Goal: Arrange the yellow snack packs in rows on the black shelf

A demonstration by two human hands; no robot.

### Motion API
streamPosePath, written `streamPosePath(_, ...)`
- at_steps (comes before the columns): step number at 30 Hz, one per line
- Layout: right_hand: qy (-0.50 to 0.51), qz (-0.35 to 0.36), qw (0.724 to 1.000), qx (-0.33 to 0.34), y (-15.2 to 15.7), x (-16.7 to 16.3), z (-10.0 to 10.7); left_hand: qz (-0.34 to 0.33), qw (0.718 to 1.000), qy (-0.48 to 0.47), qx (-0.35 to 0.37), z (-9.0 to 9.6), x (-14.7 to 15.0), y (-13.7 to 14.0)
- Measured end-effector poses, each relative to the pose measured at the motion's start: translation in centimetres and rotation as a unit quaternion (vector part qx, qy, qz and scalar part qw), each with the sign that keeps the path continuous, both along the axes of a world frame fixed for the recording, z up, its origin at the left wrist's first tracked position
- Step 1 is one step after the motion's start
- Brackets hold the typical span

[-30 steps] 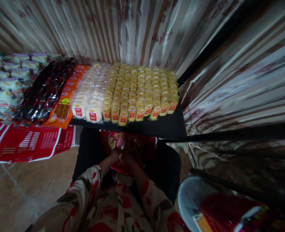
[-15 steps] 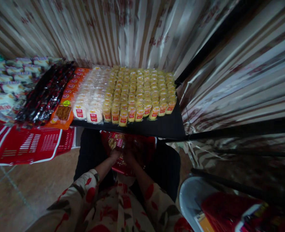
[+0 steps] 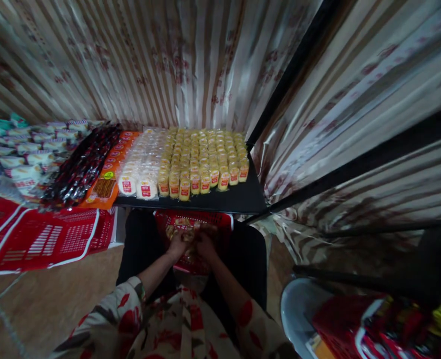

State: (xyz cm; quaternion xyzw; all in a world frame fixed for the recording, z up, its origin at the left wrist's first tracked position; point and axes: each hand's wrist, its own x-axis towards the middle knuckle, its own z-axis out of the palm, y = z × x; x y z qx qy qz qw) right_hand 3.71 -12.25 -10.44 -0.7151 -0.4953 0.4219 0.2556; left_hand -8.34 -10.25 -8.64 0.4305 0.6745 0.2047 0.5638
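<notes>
A red basket point(image 3: 226, 223) rests between my legs, below the table edge, with several small wrapped snacks point(image 3: 171, 231) inside. My left hand point(image 3: 178, 244) reaches into it, fingers curled around a yellowish wrapped snack. Close beside it, my right hand point(image 3: 204, 244) is also in the basket, its fingers closed at the wrapped packets; dim light blurs the fingertips. Directly ahead on the black table point(image 3: 224, 203) stand tight rows of yellow wrapped snacks point(image 3: 205, 159). Left of these are rows of white round wrapped snacks point(image 3: 146, 188).
Orange snack bags point(image 3: 104, 187), dark shiny packets point(image 3: 74, 174) and white-and-blue packets point(image 3: 26, 174) cover the table's left part. Red baskets point(image 3: 44, 234) stand at lower left. A dark frame bar point(image 3: 291, 75) and striped curtain point(image 3: 205, 65) border the table. A grey tub point(image 3: 299, 309) is at lower right.
The camera view has shifted, so the table appears lower and further left. Both my hands remain in the basket, with the fingers now further up among the wrapped snacks.
</notes>
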Motion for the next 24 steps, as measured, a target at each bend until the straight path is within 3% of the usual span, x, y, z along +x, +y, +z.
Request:
streamPosePath(7,0.028,-0.055,0.997,0.046,-0.5,2.7,3.1,-0.005,0.994,-0.107,0.001,4.7,-0.6,-0.5)
streamPosePath(11,0.082,-0.029,0.992,0.086,-0.9,4.4,5.5,0.022,0.979,-0.200,-0.033,7.6,-0.4,-0.3)
streamPosePath(15,0.071,0.012,0.988,0.136,-1.2,6.3,8.4,0.018,0.956,-0.284,-0.070,10.7,-0.2,0.5)
streamPosePath(21,0.114,0.044,0.965,0.234,-1.5,8.9,13.1,-0.028,0.891,-0.417,-0.176,13.0,-0.1,2.1)
streamPosePath(24,0.170,0.047,0.956,0.233,-1.6,9.5,14.5,-0.029,0.855,-0.467,-0.225,13.1,0.5,2.7)
